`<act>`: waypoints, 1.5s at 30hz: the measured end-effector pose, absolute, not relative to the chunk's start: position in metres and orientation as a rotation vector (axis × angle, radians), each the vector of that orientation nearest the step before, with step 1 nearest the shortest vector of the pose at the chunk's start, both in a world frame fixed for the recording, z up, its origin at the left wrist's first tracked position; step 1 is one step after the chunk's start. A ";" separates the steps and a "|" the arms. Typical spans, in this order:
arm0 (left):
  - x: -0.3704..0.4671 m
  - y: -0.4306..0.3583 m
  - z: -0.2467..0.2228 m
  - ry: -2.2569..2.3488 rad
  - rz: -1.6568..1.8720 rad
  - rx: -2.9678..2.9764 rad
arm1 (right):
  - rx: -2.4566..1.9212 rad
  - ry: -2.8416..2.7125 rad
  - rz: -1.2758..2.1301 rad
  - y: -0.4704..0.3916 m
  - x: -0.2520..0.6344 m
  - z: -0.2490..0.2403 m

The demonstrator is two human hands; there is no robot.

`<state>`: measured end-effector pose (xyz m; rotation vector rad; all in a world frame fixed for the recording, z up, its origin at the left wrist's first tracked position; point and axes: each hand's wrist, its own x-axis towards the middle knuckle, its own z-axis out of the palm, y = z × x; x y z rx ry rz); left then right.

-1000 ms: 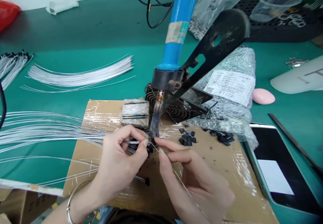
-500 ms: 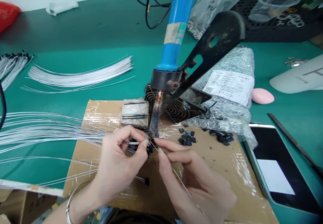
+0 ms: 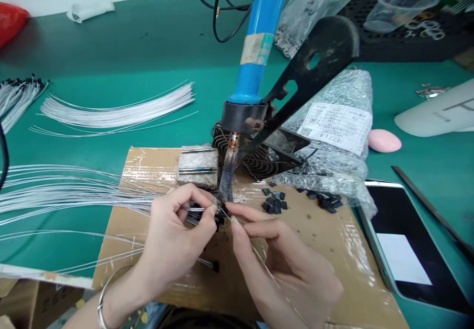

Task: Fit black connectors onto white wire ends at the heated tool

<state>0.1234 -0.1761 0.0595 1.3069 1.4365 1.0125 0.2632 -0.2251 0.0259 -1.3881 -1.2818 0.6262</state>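
Note:
My left hand (image 3: 177, 242) is closed in a pinch on a thin wire (image 3: 195, 210), its end just under the soldering iron's tip. That blue-handled soldering iron (image 3: 255, 37) points downward, held in a black metal stand (image 3: 314, 67). From the right, my right hand (image 3: 285, 265) pinches a strand of solder wire (image 3: 272, 275), which runs back beneath the palm and whose front end reaches toward the tip. Fingertips partly hide the joint where the wire, solder and tip come together. More white wires (image 3: 92, 195) stretch left past my left hand.
Under my hands lies a cardboard sheet (image 3: 207, 289) with small black pieces (image 3: 274, 203) on it. A sponge block (image 3: 198, 163) sits left of the iron. Bubble-wrapped packages (image 3: 333, 116) and a phone (image 3: 411, 240) are at right. A bundle of cut wires (image 3: 122, 106) lies farther back.
My right hand has shifted very slightly left with the solder wire. The left hand and the iron look the same.

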 end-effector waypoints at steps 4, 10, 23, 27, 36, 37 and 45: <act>0.124 -0.175 0.059 1.431 1.005 1.302 | -1.399 -1.271 0.630 -0.224 0.263 0.026; 0.124 -0.175 0.062 1.437 1.023 1.347 | -1.370 -1.258 0.630 -0.225 0.262 0.026; 0.124 -0.176 0.060 1.455 0.996 1.355 | -1.371 -1.260 0.636 -0.224 0.261 0.025; 0.123 -0.176 0.059 1.444 0.992 1.353 | -1.356 -1.263 0.636 -0.224 0.262 0.025; 0.122 -0.176 0.061 1.450 0.992 1.380 | -1.341 -1.250 0.628 -0.224 0.261 0.025; 0.122 -0.176 0.060 1.453 0.989 1.380 | -1.345 -1.251 0.633 -0.225 0.261 0.025; 0.122 -0.176 0.057 1.451 0.974 1.337 | -1.358 -1.248 0.674 -0.227 0.262 0.022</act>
